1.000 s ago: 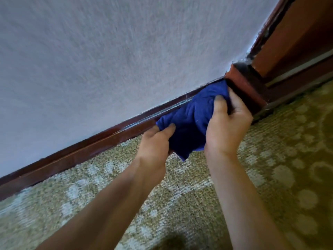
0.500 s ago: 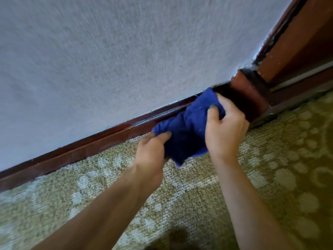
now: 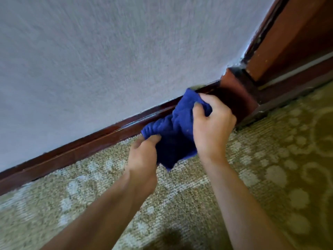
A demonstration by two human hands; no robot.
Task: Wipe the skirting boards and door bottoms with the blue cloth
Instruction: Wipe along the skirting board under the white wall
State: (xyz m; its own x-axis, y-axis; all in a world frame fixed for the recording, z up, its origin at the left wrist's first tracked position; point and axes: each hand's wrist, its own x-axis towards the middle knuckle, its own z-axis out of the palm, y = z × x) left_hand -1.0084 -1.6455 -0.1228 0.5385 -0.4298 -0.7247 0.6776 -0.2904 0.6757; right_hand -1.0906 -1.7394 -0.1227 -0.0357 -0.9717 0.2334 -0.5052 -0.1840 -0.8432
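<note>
I see the blue cloth [image 3: 175, 130] bunched between both hands, just in front of the dark red skirting board [image 3: 90, 143], its upper end touching the board near the door frame [image 3: 239, 94]. My right hand [image 3: 212, 127] grips the cloth's upper part, fingers curled over it, thumb pressed into the folds. My left hand [image 3: 144, 157] pinches its lower left edge. A corner hangs over the patterned carpet [image 3: 270, 177].

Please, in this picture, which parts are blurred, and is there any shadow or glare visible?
Head view: the white wall and near carpet are smeared by motion; the blue cloth and both hands stay fairly sharp; a dark shadow lies on the carpet at the bottom edge; faint glare streaks the skirting board.
</note>
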